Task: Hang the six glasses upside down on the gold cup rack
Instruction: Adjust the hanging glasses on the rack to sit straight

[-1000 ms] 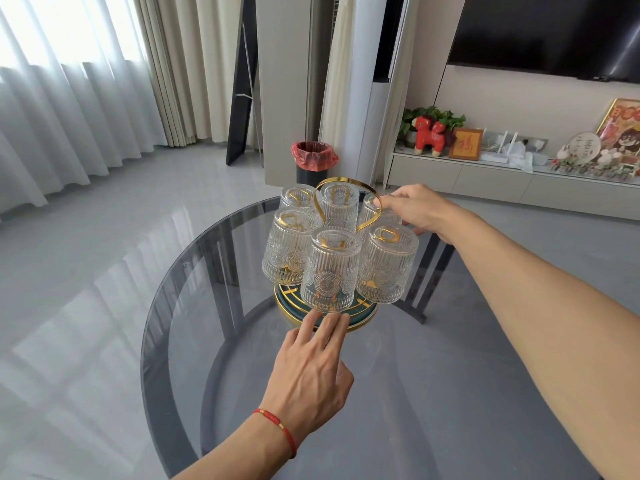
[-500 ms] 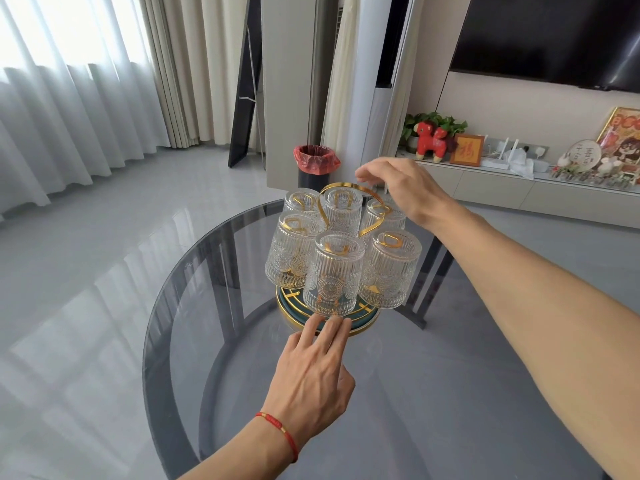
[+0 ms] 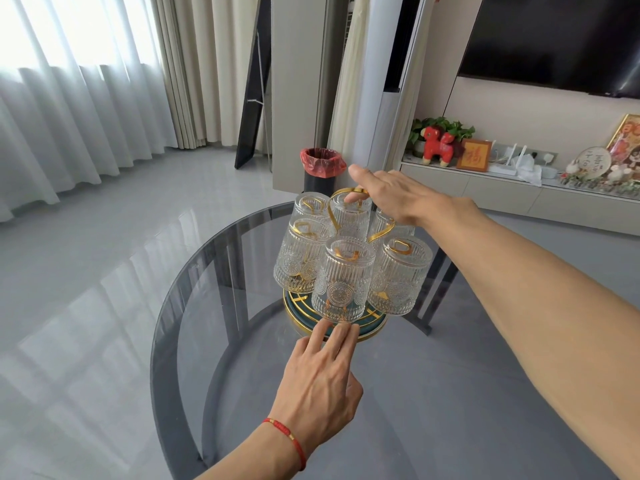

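The gold cup rack (image 3: pixel 372 332) stands on a round smoked-glass table (image 3: pixel 187 306), with a green, gold-rimmed base and a gold loop handle (image 3: pixel 348 192) on top. Several ribbed clear glasses hang upside down on its arms; the nearest glass (image 3: pixel 343 282) faces me, with one glass to its left (image 3: pixel 298 261) and another to its right (image 3: pixel 398 275). My left hand (image 3: pixel 318 382), with a red string at the wrist, rests its straight fingertips on the base's front rim. My right hand (image 3: pixel 398 195) lies over the handle's top, its thumb tip under the loop.
A black bin with a red liner (image 3: pixel 322 168) stands on the floor beyond the table. A low TV shelf (image 3: pixel 502 192) with a red toy and frames runs along the right wall. Curtains hang at the left.
My right hand has left the rack's right side, risen over the top and settled onto the loop handle. My left hand has stayed at the base rim.
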Demonstrator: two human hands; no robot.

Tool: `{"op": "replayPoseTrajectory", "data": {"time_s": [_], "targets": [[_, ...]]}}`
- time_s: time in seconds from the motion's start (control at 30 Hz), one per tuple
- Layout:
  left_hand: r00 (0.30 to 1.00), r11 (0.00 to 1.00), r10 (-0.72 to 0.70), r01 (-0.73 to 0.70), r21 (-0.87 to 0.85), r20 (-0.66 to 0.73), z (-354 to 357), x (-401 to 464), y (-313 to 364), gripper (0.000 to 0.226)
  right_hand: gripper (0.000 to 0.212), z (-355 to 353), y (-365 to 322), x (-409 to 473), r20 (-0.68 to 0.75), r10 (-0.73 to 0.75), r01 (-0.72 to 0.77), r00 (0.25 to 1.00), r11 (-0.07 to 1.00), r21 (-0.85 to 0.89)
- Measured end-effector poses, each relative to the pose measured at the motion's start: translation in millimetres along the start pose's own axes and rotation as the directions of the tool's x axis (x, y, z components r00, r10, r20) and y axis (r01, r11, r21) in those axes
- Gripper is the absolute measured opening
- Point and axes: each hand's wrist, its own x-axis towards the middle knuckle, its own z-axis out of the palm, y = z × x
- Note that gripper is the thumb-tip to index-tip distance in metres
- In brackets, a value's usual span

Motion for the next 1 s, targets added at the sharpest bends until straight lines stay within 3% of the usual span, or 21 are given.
{"op": "replayPoseTrajectory", "data": {"time_s": [0.27,1.0], "targets": [[1.000,1.000,-0.002,0.002,-0.020,0.014,1,0,-1,0.068,0.099,-4,-11,12,0.080,0.134,-0.133,0.988,0.991,-0.019],[1.000,0.999,-0.001,0.002,-0.042,0.018,2,1,-2,0.068,0.094,-6,-23,11,0.193,0.196,-0.202,0.961,0.979,0.010]]}}
